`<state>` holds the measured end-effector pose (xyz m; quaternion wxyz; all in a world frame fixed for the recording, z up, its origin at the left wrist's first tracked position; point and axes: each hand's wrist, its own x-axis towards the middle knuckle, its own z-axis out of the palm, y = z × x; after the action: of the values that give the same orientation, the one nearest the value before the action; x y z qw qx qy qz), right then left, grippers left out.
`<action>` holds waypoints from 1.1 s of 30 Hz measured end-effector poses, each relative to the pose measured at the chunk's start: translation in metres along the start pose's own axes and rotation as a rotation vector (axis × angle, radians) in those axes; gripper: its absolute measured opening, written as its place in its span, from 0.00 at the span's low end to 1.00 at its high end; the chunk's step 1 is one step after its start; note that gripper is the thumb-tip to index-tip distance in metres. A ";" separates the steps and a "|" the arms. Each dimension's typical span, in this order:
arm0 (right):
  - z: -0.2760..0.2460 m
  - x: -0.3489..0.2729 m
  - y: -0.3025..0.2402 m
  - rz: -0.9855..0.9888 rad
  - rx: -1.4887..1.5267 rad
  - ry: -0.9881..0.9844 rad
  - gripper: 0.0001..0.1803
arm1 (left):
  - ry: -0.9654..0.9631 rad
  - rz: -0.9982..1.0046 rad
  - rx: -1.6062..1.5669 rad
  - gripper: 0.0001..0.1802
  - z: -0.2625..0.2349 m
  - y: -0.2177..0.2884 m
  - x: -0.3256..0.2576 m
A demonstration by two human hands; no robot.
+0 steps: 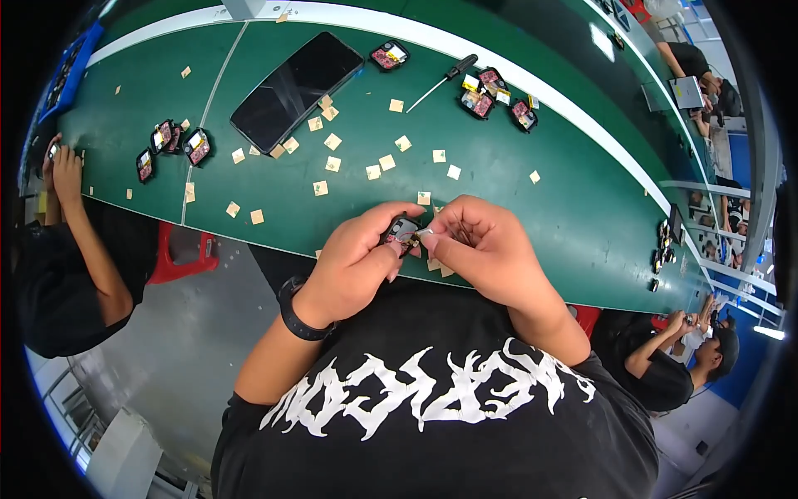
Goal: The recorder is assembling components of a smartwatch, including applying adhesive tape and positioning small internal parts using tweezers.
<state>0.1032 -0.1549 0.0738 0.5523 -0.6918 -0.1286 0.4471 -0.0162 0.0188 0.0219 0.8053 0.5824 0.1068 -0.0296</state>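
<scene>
Near the front edge of the green table, my left hand [353, 249] is closed around a small black electronic device housing [404, 226], its inside facing up. Part of a reddish circuit board shows in it beside my thumb. My right hand [490, 241] meets it from the right, thumb and fingers pinched at the housing's edge. A small pale, shiny piece [426, 234] shows at those fingertips; its kind is too small to make out. Just beyond and below the hands lie small tan adhesive squares [424, 198], partly covered by my fingers.
A large black phone or tablet [298, 91] lies at the back left of the table [490, 183]. A screwdriver [449, 79] rests near similar opened housings [478, 101]. More housings [197, 146] sit on the left. Co-workers sit at both sides; a red stool [184, 262] stands left.
</scene>
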 end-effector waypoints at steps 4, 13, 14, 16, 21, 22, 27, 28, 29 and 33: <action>0.001 0.000 0.002 -0.022 -0.048 0.017 0.06 | 0.003 -0.052 -0.002 0.23 0.000 0.003 0.000; 0.002 0.000 0.000 -0.039 -0.119 0.036 0.07 | 0.026 0.000 0.036 0.20 0.003 0.002 0.002; 0.003 -0.001 -0.001 -0.031 -0.157 0.043 0.08 | 0.031 -0.008 0.033 0.19 0.003 0.003 0.002; 0.002 -0.001 -0.003 -0.046 -0.203 0.042 0.08 | 0.036 -0.017 0.029 0.19 0.005 0.001 0.001; 0.003 0.001 -0.004 -0.072 -0.288 0.040 0.07 | 0.075 0.110 0.142 0.19 0.009 -0.005 0.003; 0.005 0.001 -0.002 -0.116 -0.289 0.048 0.06 | 0.075 0.110 0.142 0.19 0.010 -0.005 0.003; 0.003 0.005 0.007 -0.240 -0.317 0.034 0.05 | 0.047 0.126 0.263 0.19 0.009 -0.002 0.001; 0.003 0.005 0.007 -0.245 -0.318 0.027 0.04 | 0.046 0.126 0.262 0.19 0.008 -0.003 0.001; 0.003 0.006 0.008 -0.249 -0.319 0.020 0.03 | 0.038 0.158 0.280 0.20 0.008 -0.004 0.001; 0.003 0.008 0.008 -0.219 -0.333 0.007 0.04 | 0.075 0.326 0.395 0.21 0.010 -0.016 0.000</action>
<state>0.1024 -0.1505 0.0633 0.4759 -0.7570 -0.2737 0.3544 -0.0181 0.0044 0.0097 0.6656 0.7386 0.0337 0.1019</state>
